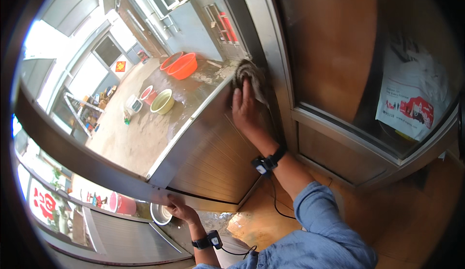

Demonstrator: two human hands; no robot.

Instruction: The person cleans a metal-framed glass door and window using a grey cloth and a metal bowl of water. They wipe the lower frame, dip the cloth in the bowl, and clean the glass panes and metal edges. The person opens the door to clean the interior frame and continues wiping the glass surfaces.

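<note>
My right hand (247,109) presses a crumpled grey-brown cloth (251,75) against the metal-framed glass door (214,152). The cloth sits at the corner where the glass meets the ribbed lower panel, close to the hinge-side upright. My fingers point up and partly cover the cloth. Lower in the view, my left hand (182,209) grips the door's outer edge, with some of its fingers hidden. Both wrists wear black straps with small devices and cables.
A second glazed panel (338,69) stands at the right, with a printed white plastic bag (407,98) behind its glass. Through the door glass show orange basins (182,66), a yellow-green basin (162,101) and buckets on wet concrete. A metal basin (160,214) lies beyond my left hand.
</note>
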